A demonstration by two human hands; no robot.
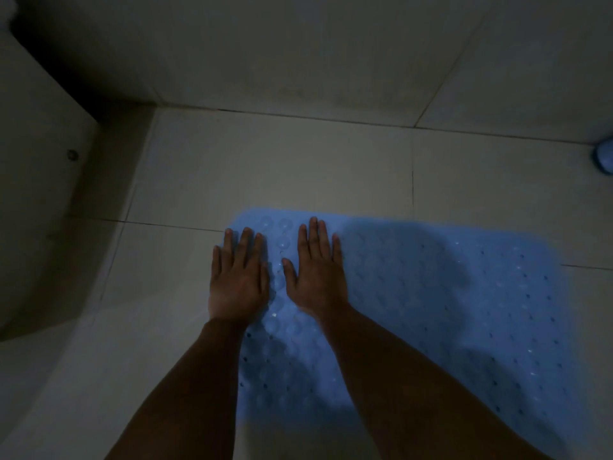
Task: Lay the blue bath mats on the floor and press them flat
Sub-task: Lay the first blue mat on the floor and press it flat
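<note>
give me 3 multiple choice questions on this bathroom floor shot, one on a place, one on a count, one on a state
1. Where do both hands rest?
A. at the left end of the blue perforated rubber bath mat
B. at its right end
C. on the wall

2. How many mats lie spread flat in view?
A. one
B. two
C. three

3. How are the hands held?
A. fists
B. flat, fingers straight
C. pinching a corner

Answers:
1 A, the left hand and right hand sit side by side near the mat's left edge.
2 A, only one mat lies on the pale tiled floor.
3 B, both palms press down with fingers extended.
</note>
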